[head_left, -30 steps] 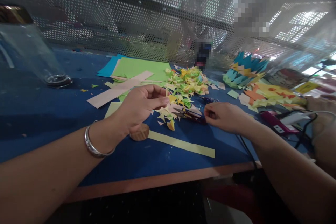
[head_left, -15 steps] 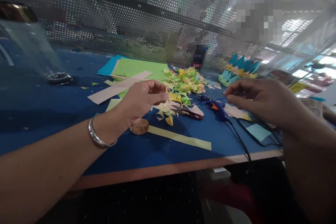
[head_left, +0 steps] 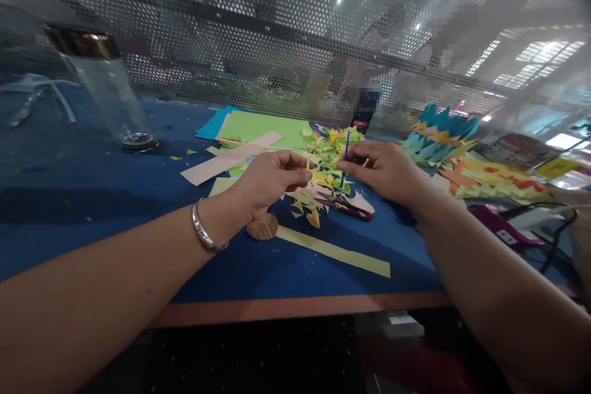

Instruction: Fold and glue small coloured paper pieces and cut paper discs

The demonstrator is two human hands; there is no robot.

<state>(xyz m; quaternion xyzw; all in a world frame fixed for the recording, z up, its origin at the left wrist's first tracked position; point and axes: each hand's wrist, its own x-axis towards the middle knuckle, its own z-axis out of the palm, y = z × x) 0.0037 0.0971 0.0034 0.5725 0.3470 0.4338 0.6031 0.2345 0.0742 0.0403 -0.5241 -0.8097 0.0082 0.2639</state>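
Over the table (head_left: 217,274): left hand (head_left: 277,181) pinches a yellow slip (head_left: 308,164), probably paper, too small to be sure | right hand (head_left: 383,166) grips a blue stick (head_left: 347,144), near upright, apart from the slip | nearby: scissors (head_left: 356,208), strip (head_left: 337,250) lying flat | farther: pile of cut pieces (head_left: 329,145), sheets (head_left: 272,126) | done, seemingly: much cutting; left: strip, sheets uncut

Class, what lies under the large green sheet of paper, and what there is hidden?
Under the green sheet, blue paper pokes out at the left, with a pale pink edge between them. How far both extend, and anything else beneath, is covered.
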